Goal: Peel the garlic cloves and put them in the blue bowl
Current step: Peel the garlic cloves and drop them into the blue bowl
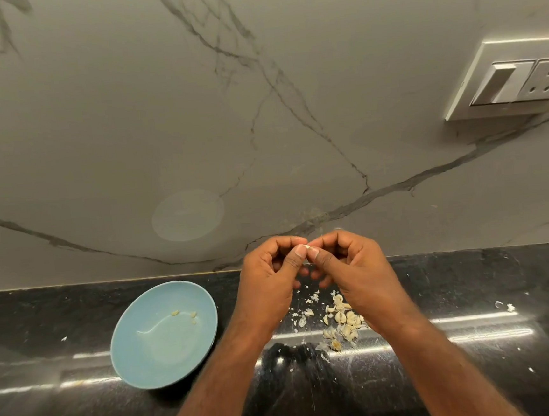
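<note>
My left hand (271, 276) and my right hand (354, 267) meet above the black counter, fingertips together. Between both thumbs and forefingers they pinch one small pale garlic clove (307, 246), mostly hidden by the fingers. Below the right hand lies a heap of unpeeled garlic cloves (343, 323) mixed with papery skins. The blue bowl (160, 360) stands to the left of my left forearm and holds a few small peeled cloves (186, 315) near its far side.
The black stone counter (478, 356) is strewn with white skin flakes, some at the right (506, 306). A marble backsplash rises behind it, with a switch and socket plate (514, 79) at the upper right.
</note>
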{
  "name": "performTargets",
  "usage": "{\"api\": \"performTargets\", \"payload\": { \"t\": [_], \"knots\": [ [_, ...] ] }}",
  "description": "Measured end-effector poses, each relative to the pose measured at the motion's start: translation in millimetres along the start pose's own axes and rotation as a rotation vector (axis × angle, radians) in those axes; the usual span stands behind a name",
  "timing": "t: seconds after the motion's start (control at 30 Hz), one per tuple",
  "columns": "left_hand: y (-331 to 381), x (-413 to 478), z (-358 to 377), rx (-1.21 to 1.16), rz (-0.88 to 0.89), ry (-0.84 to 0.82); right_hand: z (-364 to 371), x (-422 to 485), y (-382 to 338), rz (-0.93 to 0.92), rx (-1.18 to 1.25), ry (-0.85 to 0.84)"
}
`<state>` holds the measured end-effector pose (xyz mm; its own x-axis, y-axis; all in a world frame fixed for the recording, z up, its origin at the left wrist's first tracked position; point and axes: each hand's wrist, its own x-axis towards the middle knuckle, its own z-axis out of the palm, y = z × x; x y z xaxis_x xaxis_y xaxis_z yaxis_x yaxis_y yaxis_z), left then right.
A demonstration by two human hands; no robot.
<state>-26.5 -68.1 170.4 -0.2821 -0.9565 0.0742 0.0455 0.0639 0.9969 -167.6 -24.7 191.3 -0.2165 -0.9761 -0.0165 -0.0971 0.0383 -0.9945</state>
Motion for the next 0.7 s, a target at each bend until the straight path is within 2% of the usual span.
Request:
{"api": "performTargets", "payload": {
  "t": [0.17,0.4,0.57,0.7],
  "knots": [
    [1.6,1.2,-4.0,-0.026,-0.051,-0.02,0.8,-0.8,2.3,-0.009,-0.04,0.02],
    [3.5,3.8,-12.2,-0.03,-0.028,-0.107,-4.5,3.4,-1.4,0.133,0.205,-0.082],
    [6.5,4.9,-15.9,-0.032,0.04,-0.167,-6.8,4.5,-4.9,0.183,0.285,-0.152],
    [8.1,6.4,-15.1,0.021,0.096,-0.153,-6.8,5.2,-5.4,0.222,0.355,-0.186]
  ]
}}
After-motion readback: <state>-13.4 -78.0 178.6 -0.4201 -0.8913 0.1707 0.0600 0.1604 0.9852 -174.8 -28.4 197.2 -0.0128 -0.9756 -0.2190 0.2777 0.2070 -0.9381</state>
